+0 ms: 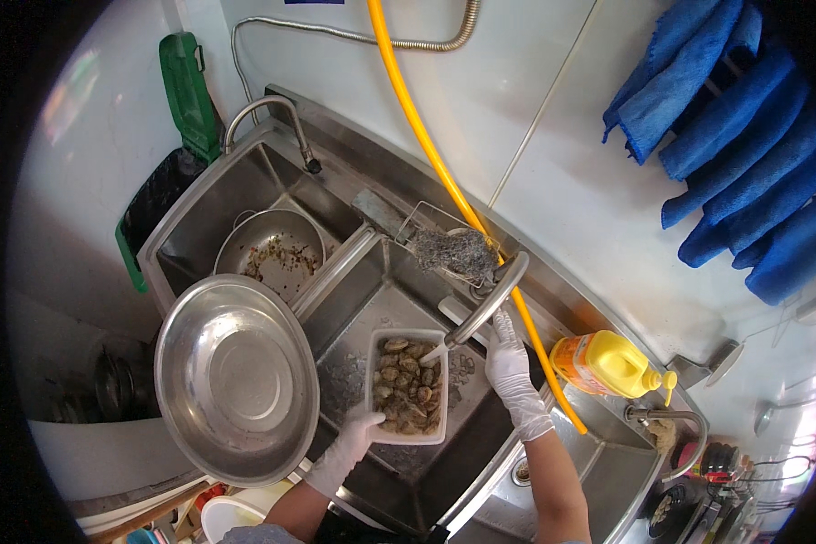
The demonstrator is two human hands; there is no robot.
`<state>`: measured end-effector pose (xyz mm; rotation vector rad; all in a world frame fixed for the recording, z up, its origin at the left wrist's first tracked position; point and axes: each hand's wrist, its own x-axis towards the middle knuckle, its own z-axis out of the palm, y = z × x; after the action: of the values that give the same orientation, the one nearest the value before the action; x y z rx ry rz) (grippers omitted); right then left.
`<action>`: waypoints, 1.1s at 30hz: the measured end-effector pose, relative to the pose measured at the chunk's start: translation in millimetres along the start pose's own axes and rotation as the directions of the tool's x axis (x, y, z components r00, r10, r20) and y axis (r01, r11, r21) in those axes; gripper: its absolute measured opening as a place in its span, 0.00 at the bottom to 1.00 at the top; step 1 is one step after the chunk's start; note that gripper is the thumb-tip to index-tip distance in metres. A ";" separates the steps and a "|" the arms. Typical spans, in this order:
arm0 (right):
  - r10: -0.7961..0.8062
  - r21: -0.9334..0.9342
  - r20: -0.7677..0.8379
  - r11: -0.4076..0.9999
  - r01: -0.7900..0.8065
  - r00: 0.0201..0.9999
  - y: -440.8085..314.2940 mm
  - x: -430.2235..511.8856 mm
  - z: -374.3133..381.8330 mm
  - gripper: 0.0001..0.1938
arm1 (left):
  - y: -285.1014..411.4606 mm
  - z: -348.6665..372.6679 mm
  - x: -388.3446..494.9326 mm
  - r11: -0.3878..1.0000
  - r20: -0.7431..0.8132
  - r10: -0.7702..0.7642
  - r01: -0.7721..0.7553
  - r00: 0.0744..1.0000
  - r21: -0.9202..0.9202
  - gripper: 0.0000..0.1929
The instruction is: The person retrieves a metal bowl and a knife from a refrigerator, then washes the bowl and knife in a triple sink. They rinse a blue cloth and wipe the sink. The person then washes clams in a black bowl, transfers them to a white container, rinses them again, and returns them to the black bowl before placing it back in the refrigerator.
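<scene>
My left hand (353, 435), in a white glove, grips the near left corner of a white plastic container (406, 440). Wet clams (401, 387) fill much of it. The container is over the middle basin (374, 309) of a stainless steel sink. A pale stream of water (434, 354) runs from the curved faucet (489, 306) onto the clams. My right hand (510, 370), gloved too, reaches up to the faucet with its fingers at the spout. The spout partly hides the fingertips, so whether they grip it is unclear.
A large steel bowl (238, 381) rests across the left basin's near edge. Behind it, a steel pan (292, 238) holds food scraps. Steel wool (455, 253) lies by a wire rack. A yellow hose (415, 115) hangs past the faucet, beside a yellow pump bottle (608, 364).
</scene>
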<state>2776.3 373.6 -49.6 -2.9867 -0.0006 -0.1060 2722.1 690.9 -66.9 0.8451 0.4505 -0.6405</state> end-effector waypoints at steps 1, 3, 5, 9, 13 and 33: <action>-0.004 -0.015 -0.018 1.000 0.004 1.000 -0.8 -0.8 -1.0 0.30 | 6.8 0.2 4.4 0.974 -0.011 0.021 -0.018 1.000 0.226 0.21; -0.010 -0.097 0.044 0.995 0.014 0.999 -1.9 -1.1 -2.5 0.31 | 10.4 7.7 6.0 0.948 0.100 0.048 -0.077 0.994 0.310 0.23; -0.030 -0.140 0.033 0.990 0.034 0.999 -1.2 -0.3 -2.8 0.31 | 9.5 15.4 1.1 0.955 0.091 0.028 -0.053 0.995 0.291 0.24; 0.000 -0.105 0.058 0.994 0.006 0.998 3.8 4.3 -4.3 0.30 | 10.1 21.7 -6.8 0.979 0.122 0.019 -0.043 0.992 0.199 0.27; -0.081 -0.138 0.008 0.987 0.081 0.997 8.9 11.0 -7.9 0.30 | 8.4 23.5 1.3 0.970 0.134 -0.029 -0.005 0.991 0.245 0.26; 0.016 -0.079 0.037 0.997 -0.013 0.999 14.8 17.4 -18.1 0.18 | 24.9 13.4 34.9 0.967 0.113 0.163 -0.181 0.980 0.179 0.28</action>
<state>2792.5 356.1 -32.8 -3.0669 0.0221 -0.0489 2765.9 680.8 -66.4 1.0164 0.2265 -0.5662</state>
